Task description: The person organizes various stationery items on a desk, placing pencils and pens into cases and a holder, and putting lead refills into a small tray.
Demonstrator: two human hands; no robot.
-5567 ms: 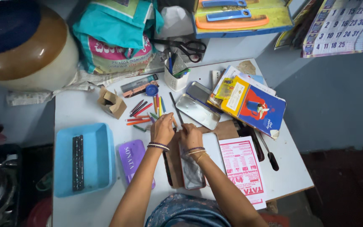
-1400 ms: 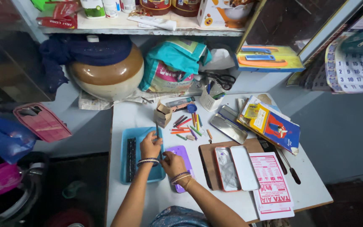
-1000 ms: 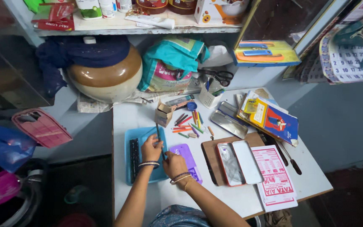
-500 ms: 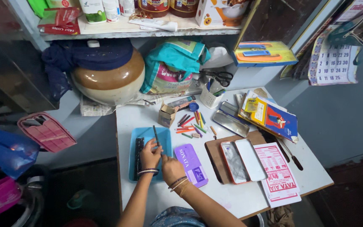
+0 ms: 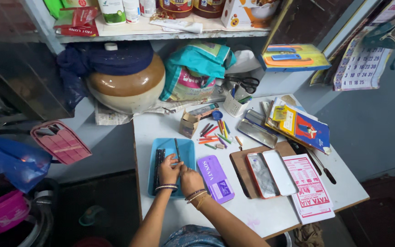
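My left hand (image 5: 168, 170) and my right hand (image 5: 191, 179) are close together over the near part of a light blue tray (image 5: 187, 150). Both pinch a thin dark stick (image 5: 177, 148) that points away from me across the tray. A black ridged bar (image 5: 157, 163) lies along the tray's left side, just left of my left hand. A purple flat box (image 5: 215, 178) lies on the white table (image 5: 161, 124), right of my right hand.
Loose coloured crayons (image 5: 216, 133) and a small cardboard box (image 5: 189, 124) lie beyond the tray. An open red-rimmed tin (image 5: 270, 173) rests on a brown board, with a pink leaflet (image 5: 310, 190), books (image 5: 301, 126) and another tin (image 5: 261, 133) to the right. A large pot (image 5: 129, 87) and bag stand behind.
The hands carried the dark stick from the middle of the table to the blue tray and lowered it there. The purple box now lies uncovered beside my right hand.
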